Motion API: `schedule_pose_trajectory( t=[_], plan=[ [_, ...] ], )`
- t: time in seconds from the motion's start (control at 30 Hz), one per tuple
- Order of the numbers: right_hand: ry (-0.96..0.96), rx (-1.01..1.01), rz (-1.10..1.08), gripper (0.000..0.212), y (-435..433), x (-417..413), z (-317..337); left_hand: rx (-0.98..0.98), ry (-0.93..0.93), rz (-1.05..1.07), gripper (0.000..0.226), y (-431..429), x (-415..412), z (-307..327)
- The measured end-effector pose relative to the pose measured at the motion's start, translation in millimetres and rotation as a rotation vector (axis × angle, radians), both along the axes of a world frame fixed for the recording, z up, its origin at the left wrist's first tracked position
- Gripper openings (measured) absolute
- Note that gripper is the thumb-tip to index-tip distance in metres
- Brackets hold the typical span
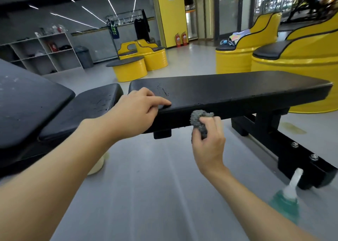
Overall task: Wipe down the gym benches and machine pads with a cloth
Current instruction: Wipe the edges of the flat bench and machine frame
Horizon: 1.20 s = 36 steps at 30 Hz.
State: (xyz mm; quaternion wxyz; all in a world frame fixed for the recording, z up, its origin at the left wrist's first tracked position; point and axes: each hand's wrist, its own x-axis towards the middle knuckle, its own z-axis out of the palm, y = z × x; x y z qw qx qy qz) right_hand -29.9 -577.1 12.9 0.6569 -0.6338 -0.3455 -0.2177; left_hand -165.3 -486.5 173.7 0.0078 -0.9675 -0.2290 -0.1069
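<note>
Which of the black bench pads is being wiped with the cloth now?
The long flat pad on the right: the right hand presses the grey cloth against its front edge.

Grey floor [146, 195] bears black bench [237, 87], spray bottle [287, 200].

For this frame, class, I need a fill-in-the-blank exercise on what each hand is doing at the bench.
1. The right hand presses a grey ____ against the side edge of the black bench pad.
2. The ____ hand rests on top of the pad.
3. The bottle of ____ liquid stands on the floor.

Missing words: cloth; left; green
</note>
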Motion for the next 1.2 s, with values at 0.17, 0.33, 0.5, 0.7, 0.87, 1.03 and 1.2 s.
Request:
schedule_pose_trajectory(
  t=[0.17,0.33,0.5,0.7,0.87,1.03,1.2],
  plan=[
    [0.360,0.227,-0.230,0.012,20.9,-17.5,17.8,-0.072,-0.046,-0.016,0.034,6.5,-12.1,-5.5],
    [0.099,0.121,-0.032,0.016,41.3,-77.4,13.6,-0.208,-0.132,0.000,0.029,13.0,-20.4,-12.0],
    [0.242,0.168,-0.174,0.014,19.4,-29.1,18.7,-0.139,-0.135,-0.035,0.042,13.1,-28.0,-8.2],
    [0.110,0.113,-0.095,0.012,49.5,-96.8,23.3,-0.124,-0.112,0.003,0.053,14.3,-31.2,-6.2],
    [-0.175,0.013,0.029,0.014,39.4,-79.8,20.5,-0.164,-0.113,0.043,0.056,22.3,-37.7,-8.0],
    [0.208,0.160,-0.185,0.014,42.9,-76.4,32.0,-0.158,-0.118,0.031,0.067,18.4,-40.4,-6.3],
    [-0.139,-0.036,0.031,0.014,51.0,-114.2,25.2,-0.204,-0.144,0.014,0.056,17.0,-53.5,4.0]
  ],
)
